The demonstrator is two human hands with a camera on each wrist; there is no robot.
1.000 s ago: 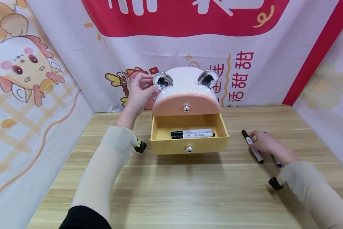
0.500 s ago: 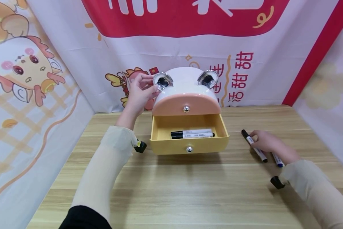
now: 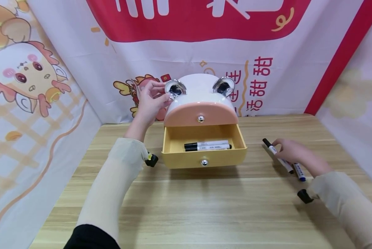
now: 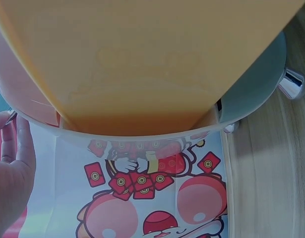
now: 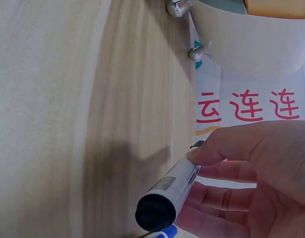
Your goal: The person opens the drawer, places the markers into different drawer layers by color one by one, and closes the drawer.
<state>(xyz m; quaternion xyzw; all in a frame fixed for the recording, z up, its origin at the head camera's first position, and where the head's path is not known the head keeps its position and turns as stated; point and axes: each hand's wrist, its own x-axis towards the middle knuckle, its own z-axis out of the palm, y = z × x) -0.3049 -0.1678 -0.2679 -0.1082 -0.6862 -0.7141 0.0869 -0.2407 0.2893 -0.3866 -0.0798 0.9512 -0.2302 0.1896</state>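
A frog-shaped drawer box (image 3: 201, 86) with a white top and a pink upper drawer stands at the back. Its yellow lower drawer (image 3: 204, 159) is pulled out, and two black-capped markers (image 3: 212, 147) lie inside. My left hand (image 3: 151, 102) pinches the box's left silver eye (image 3: 175, 88) between thumb and fingers. On the right, my right hand (image 3: 296, 152) pinches a white marker (image 5: 174, 183) with black ends, slanted and a little above the table. A blue-ended marker (image 3: 299, 172) lies on the table just below that hand, partly hidden in the right wrist view.
The wooden table (image 3: 204, 207) ends at a printed cloth backdrop (image 3: 297, 83) behind the box. A second cloth wall (image 3: 49, 145) runs along the left. Dark wrist devices (image 3: 305, 196) hang at both cuffs.
My right hand has lifted the black-ended marker slightly and shifted a little right, leaving more of the blue-ended marker visible. My left hand stays on the silver eye.
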